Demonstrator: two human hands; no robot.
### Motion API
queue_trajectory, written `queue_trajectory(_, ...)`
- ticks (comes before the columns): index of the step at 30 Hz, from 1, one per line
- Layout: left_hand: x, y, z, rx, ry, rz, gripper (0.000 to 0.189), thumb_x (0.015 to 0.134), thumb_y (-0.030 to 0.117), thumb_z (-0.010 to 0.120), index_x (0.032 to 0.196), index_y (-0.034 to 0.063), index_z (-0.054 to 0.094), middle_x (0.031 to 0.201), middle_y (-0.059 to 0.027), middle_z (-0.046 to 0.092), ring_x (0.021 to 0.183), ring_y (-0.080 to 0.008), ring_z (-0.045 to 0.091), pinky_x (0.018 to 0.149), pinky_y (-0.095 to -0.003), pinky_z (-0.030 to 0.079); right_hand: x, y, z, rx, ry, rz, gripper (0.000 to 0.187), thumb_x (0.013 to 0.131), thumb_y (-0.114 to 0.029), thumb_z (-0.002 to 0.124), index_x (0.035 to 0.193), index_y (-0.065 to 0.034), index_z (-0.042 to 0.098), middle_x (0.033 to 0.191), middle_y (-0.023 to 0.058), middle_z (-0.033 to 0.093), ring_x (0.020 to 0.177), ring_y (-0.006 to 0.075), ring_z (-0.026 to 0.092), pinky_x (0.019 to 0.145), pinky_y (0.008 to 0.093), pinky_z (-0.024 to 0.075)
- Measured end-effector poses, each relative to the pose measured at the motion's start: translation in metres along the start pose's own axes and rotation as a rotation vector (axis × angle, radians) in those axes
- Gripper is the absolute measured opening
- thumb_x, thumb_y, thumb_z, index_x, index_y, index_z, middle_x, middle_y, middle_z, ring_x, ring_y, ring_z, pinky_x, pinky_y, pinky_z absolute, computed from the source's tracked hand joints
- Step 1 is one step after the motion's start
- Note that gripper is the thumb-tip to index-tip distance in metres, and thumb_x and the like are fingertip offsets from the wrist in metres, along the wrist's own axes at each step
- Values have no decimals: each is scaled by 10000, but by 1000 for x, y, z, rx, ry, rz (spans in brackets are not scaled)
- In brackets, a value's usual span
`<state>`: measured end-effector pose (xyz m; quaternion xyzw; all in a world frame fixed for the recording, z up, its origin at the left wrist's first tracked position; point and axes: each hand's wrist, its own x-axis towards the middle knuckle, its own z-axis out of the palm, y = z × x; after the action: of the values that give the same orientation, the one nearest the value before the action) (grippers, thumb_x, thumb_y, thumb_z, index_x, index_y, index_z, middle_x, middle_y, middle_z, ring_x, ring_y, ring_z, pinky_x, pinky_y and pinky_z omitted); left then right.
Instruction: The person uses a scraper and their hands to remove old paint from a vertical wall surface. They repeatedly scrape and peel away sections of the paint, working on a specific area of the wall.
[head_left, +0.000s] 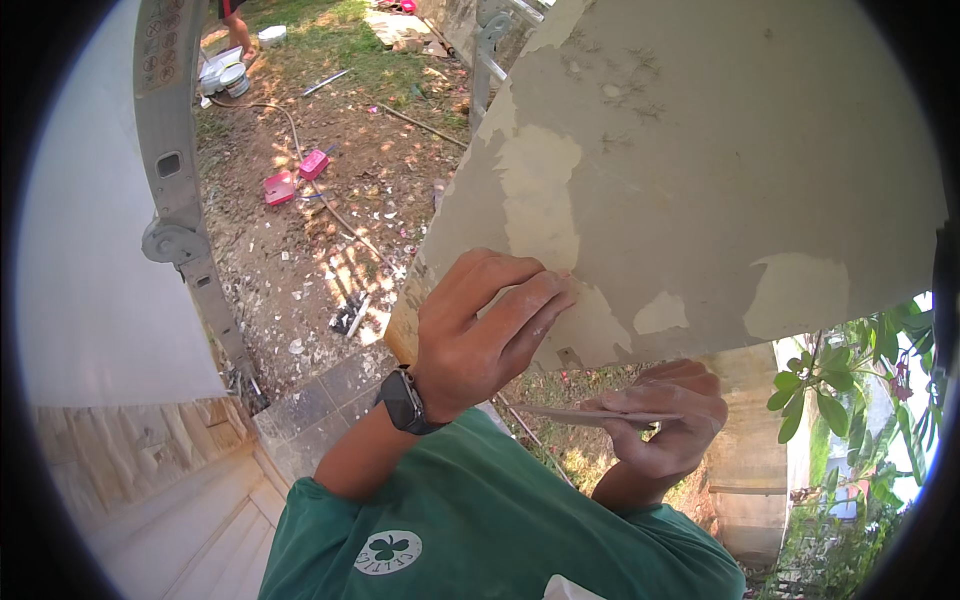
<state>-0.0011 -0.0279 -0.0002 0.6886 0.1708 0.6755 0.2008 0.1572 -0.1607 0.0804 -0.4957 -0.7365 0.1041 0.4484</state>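
Note:
A large grey-painted surface (690, 180) with pale, smooth filler patches (540, 187) fills the upper right. Against one patch near its lower edge rest the bent fingertips of my left hand (491, 322), which wears a dark watch (405, 401) on the wrist. Whether those fingers pinch something small is hidden. Lower and to the right, my right hand (664, 416) grips a thin flat plate (562, 415), seen nearly edge-on, with the thumb under it and the fingers above. The plate is apart from the grey surface. Pale dust marks both hands.
A hinged metal ladder rail (176, 172) rises on the left; another ladder (484, 67) stands at the top. Pink trays (279, 187), a hose (292, 124) and buckets (234, 79) lie on littered ground, near a person's leg (238, 34). Leafy branches (832, 375) hang at right.

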Motion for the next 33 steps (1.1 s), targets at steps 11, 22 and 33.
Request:
queue_trajectory(11,20,-16,-1,86,-68,279,271,671,-13,798,937,-15,746,889,-101,692,792,-265,684,644,-355,566,-5,0,-12,-57,-8,-18,276,620,-10,745,892,-39,778,663,82,736,411,143,578,395,244,390)
queue_trajectory(22,22,-16,1,123,-70,353,301,613,-10,769,914,-17,752,882,-97,693,767,-260,681,611,-350,563,-7,3,-8,-65,48,10,282,608,7,743,882,-45,781,728,89,759,433,141,588,415,248,404)
queue_trajectory(33,35,-8,-4,263,-197,489,299,570,43,728,860,-18,692,888,-104,652,749,-262,643,625,-373,548,-9,2,-14,-123,50,54,336,590,-17,758,913,-93,812,581,49,676,398,144,499,411,270,333)
